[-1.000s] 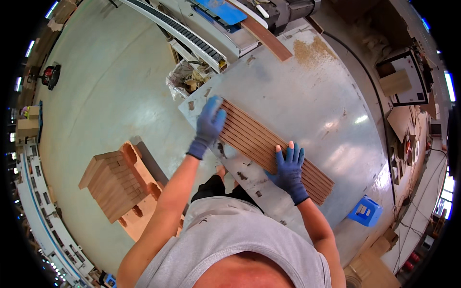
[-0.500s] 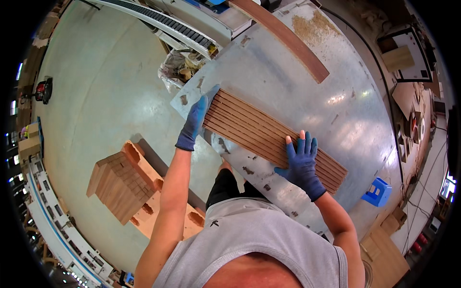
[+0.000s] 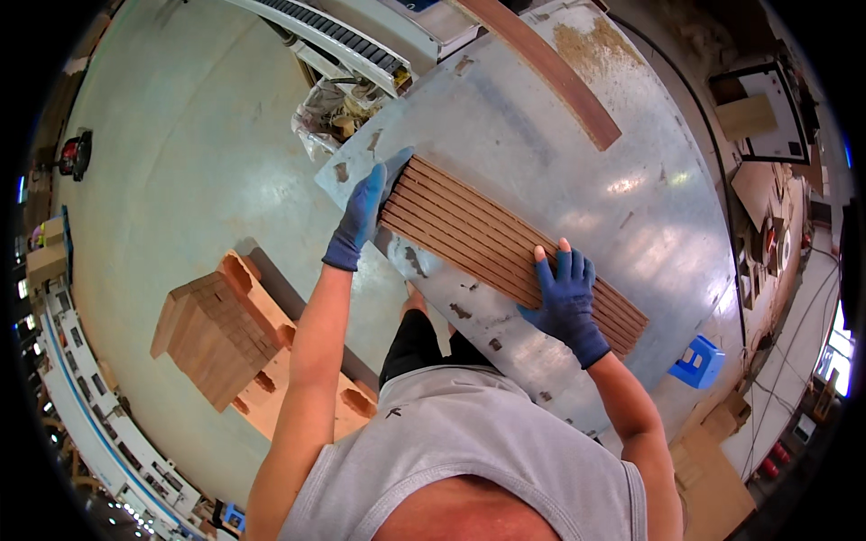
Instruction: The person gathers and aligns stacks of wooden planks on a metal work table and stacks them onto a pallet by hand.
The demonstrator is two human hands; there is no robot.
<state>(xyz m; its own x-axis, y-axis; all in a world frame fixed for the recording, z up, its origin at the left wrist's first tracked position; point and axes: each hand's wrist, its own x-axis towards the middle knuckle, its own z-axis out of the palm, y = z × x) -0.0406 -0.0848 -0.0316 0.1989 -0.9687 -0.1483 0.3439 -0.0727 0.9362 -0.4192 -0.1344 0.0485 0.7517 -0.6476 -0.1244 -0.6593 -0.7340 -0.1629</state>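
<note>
A row of narrow brown wooden strips (image 3: 469,230) lies side by side on the metal table, slanting from upper left to lower right. My left hand (image 3: 363,209), in a blue glove, presses its palm side against the strips' left end, fingers stretched out along it. Across the right part of the row rests my right hand (image 3: 570,302), also gloved in blue, with two bare fingertips showing at the far edge. Its fingers are spread and its thumb sits by the near edge. The strips' undersides are hidden.
The metal table (image 3: 658,243) carries a long reddish board (image 3: 550,68) and sawdust (image 3: 595,50) at the back. A blue plastic stool (image 3: 697,362) stands at right. Left on the floor, stacked wood pieces (image 3: 216,334) sit on an orange-brown board (image 3: 271,406). A roller conveyor (image 3: 338,32) and waste bag (image 3: 329,117) are beyond.
The view has shifted slightly. Both hands keep nearly the same places on the strips, the left one still at the end and the right one still on top.
</note>
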